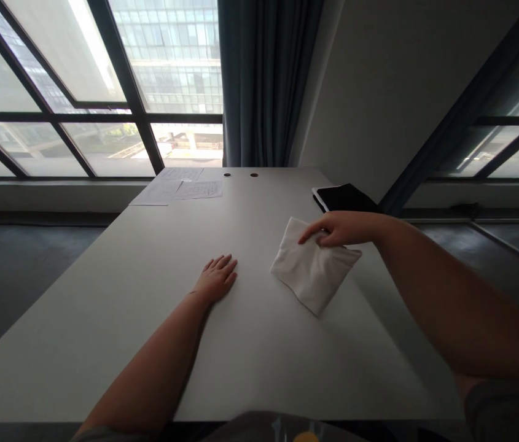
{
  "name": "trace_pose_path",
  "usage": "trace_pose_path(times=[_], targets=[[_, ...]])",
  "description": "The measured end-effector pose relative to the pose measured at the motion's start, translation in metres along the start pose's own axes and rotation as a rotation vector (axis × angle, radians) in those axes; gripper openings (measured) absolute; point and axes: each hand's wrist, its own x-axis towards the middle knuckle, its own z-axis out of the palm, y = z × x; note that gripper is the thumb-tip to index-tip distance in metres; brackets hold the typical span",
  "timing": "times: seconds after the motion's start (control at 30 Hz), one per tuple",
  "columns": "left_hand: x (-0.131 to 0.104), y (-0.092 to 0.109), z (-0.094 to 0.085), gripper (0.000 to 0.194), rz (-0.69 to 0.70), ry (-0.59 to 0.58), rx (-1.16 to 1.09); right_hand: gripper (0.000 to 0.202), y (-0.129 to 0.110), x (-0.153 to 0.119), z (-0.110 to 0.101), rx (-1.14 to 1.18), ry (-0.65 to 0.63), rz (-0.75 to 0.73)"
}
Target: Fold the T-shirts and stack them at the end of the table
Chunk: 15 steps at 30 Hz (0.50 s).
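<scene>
A white cloth (317, 273) is spread on the right part of the white table (148, 344), its corners pointing outward. My right hand (333, 229) is on the cloth's far edge, thumb and fingers bent around a bit of the fabric. Left of the cloth and apart from it, my left hand (217, 277) lies palm down on the tabletop, fingers spread a little, holding nothing.
Just beyond my right hand, a black tablet-like object (349, 197) with a white edge lies at the table's right side. Sheets of paper (158, 191) lie at the far left corner. Two round holes are near the far edge, before a dark curtain (268, 80).
</scene>
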Motion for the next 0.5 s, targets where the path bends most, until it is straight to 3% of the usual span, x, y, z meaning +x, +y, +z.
trace_pose_path(times=[0.1,0.17,0.4,0.5], targets=[[-0.001,0.004,-0.001,0.052,-0.018,0.000,0.025,0.032,0.003,0.006,-0.027,0.001,0.054,0.027],[-0.001,0.005,0.000,0.052,-0.029,0.004,0.032,0.033,0.013,0.013,-0.043,0.014,0.185,0.052],[0.001,0.005,-0.001,0.052,-0.046,0.003,0.051,0.046,0.067,0.050,-0.092,0.410,0.867,-0.147],[0.001,0.007,-0.003,0.052,-0.042,0.016,0.054,0.055,0.108,0.062,-0.099,0.520,1.190,-0.111]])
